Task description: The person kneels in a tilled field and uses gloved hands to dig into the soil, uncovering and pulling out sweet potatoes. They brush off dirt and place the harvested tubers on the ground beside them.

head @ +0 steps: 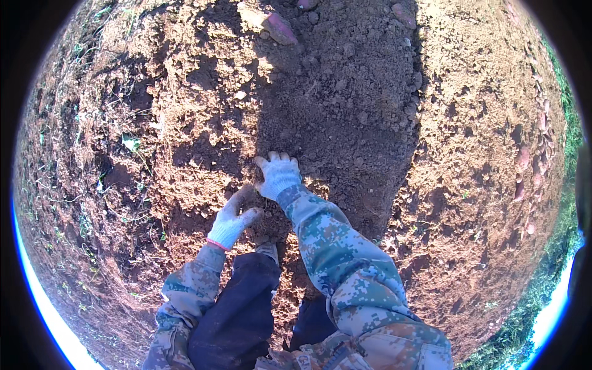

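Both hands wear white knit gloves with soil-stained fingers. My left hand [234,219] is low over the brown soil beside my shoe [268,250], its thumb and fingers curved apart with nothing visible between them. Up and to the right of it, my right hand [278,175] lies palm down on the loose soil [333,152], fingers spread and fingertips against the dirt. The soil under the right palm is hidden. Farther up, a reddish-purple sweet potato [280,28] lies partly in the soil.
Another sweet potato [403,15] shows at the top right of the dark soil strip. More reddish roots [522,159] lie in a row at the right. Vine scraps and leaves [131,143] are scattered at left. Grass [572,134] edges the far right.
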The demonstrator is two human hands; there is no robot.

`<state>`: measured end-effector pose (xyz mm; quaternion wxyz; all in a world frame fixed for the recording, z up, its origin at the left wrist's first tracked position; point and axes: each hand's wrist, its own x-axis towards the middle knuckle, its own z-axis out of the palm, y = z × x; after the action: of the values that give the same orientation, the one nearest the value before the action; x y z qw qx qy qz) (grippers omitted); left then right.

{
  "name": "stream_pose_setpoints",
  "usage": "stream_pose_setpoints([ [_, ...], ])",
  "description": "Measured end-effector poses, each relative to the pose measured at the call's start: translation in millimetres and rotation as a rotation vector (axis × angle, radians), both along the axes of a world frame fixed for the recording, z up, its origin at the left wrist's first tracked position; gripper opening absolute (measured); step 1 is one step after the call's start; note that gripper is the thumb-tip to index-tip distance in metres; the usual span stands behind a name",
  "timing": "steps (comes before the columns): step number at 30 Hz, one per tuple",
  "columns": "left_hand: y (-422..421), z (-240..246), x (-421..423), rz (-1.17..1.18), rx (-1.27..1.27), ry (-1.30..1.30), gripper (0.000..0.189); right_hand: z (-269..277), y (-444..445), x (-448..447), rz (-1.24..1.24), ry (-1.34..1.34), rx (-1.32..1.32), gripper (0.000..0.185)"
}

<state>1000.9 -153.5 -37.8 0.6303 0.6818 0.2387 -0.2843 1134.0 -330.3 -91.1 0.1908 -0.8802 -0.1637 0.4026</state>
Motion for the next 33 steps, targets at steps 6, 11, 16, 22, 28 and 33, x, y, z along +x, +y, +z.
stream_pose_setpoints([
  [6,15.1,16.6,3.6,0.32,-0.218,0.055,0.08,34.9,-35.6,20.2,0.133,0.142,0.103,0.078],
  [11,35.1,12.9,-13.7,0.308,-0.176,0.073,0.08,-26.9,-49.3,179.7,0.087,-0.341,-0.276,0.056],
  [16,36.7,7.3,-17.4,0.399,-0.215,0.168,0.08,-32.3,-76.0,150.6,0.166,-0.113,-0.397,0.043],
  [22,-0.2,-4.3,12.1,0.155,-0.152,0.041,0.084,33.2,-181.7,19.1,-0.756,0.303,0.272,0.047],
  [28,-3.9,4.5,44.9,0.193,0.09,-0.175,0.093,124.6,-353.2,-54.0,-1.233,0.154,0.334,0.061],
  [33,123.1,8.9,122.9,0.066,1.304,-0.461,0.102,172.7,-561.8,-91.2,-1.834,-0.479,0.328,0.073],
])
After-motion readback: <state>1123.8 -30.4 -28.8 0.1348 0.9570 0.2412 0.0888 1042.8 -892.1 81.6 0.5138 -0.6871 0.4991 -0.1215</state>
